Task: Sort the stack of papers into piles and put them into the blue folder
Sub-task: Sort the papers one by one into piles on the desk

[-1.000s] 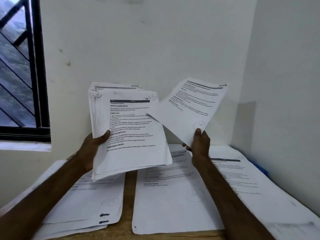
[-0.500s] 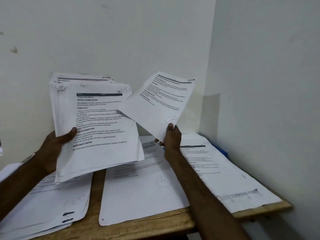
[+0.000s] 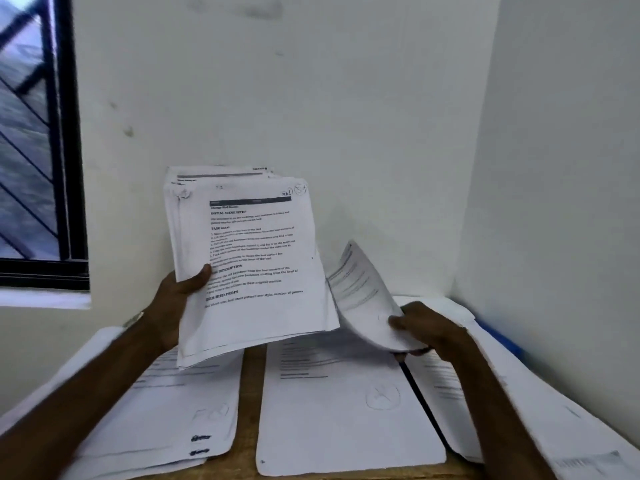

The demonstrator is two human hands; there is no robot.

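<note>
Left grip (image 3: 175, 301) clasps stack (image 3: 249, 268); right grip (image 3: 427, 327) pinches curled sheet (image 3: 362, 292) above piles (image 3: 346, 420).

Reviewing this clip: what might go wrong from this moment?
1. The right hand pinches a curled sheet above the gap between the middle pile and right pile; it may land straddling both.
2. The left hand grips the fanned stack by one edge; sheets could slip out.
</note>
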